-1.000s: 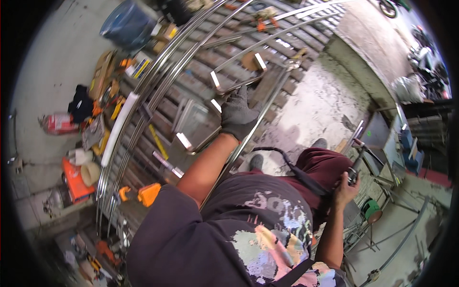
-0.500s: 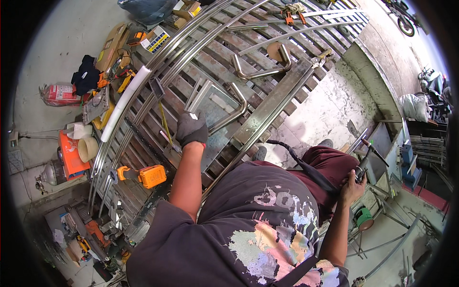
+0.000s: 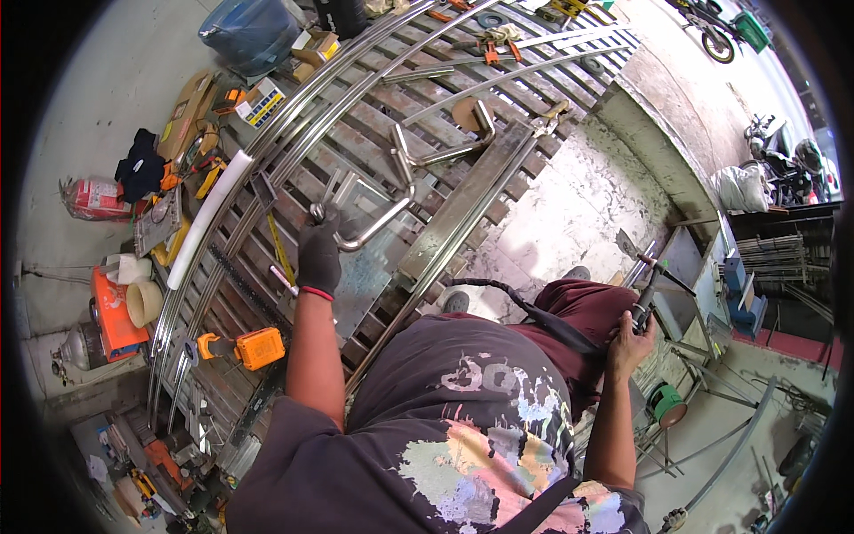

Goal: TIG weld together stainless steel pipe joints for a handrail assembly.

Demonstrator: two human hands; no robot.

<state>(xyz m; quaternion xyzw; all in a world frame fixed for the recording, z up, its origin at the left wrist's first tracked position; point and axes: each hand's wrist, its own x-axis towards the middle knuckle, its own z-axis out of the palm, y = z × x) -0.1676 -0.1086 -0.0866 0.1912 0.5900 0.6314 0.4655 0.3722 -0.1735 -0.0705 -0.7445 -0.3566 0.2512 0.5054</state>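
Note:
My left hand [image 3: 318,258], in a dark grey glove, is closed around something with a shiny rounded metal end [image 3: 318,212], over the slatted bench. Most of that piece is hidden by the fingers. Beside the glove, one end of a bent shiny metal tube [image 3: 378,224] rests over a grey metal plate [image 3: 360,280]. A second bent tube [image 3: 449,154] lies farther off on the slats. Out to the right, my bare right hand [image 3: 633,340] grips a black cylindrical tool [image 3: 642,307], held beside my knee; its exact kind is unclear.
An orange cordless power tool [image 3: 258,348] lies left of my left forearm. Long curved metal tubes [image 3: 307,133] run along the bench, one with a white sleeve [image 3: 209,220]. A flat metal bar [image 3: 463,209] borders the near side. A green round-ended object [image 3: 667,406] stands below my right hand.
The whole view has shifted, so the bench and tubes appear farther left. My left hand stays at the same spot by the bent tube, and my right hand still grips the black tool.

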